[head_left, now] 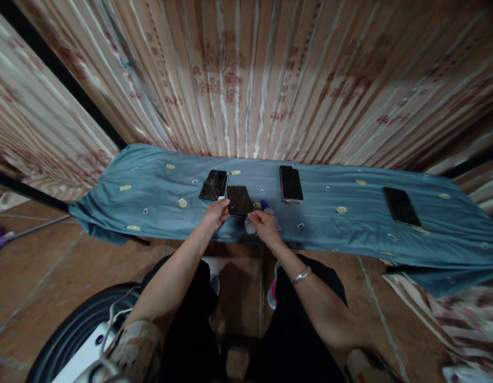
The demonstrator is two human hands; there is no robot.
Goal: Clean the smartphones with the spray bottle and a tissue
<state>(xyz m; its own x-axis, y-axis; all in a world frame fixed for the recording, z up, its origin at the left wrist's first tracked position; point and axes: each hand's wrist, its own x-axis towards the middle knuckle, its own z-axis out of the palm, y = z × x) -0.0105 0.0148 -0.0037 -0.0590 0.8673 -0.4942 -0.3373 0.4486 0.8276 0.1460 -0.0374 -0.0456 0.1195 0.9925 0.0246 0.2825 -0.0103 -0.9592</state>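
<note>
A black phone point(239, 200) lies face up on the blue-grey cloth point(158, 191) right in front of me. My left hand point(215, 214) touches its near left corner with the fingers curled. My right hand point(263, 225) rests by its near right corner and pinches a small crumpled clear wrapper with a blue bit point(265, 205) beside it. Another phone with a cracked screen point(213, 185) lies just left of the black one, partly over a white one.
A dark phone with a pinkish rim point(290, 184) lies to the right and a further black phone point(401, 206) far right on the cloth. Striped curtains hang behind. My knees, a brown tiled floor and a black-and-white appliance point(76, 340) are below.
</note>
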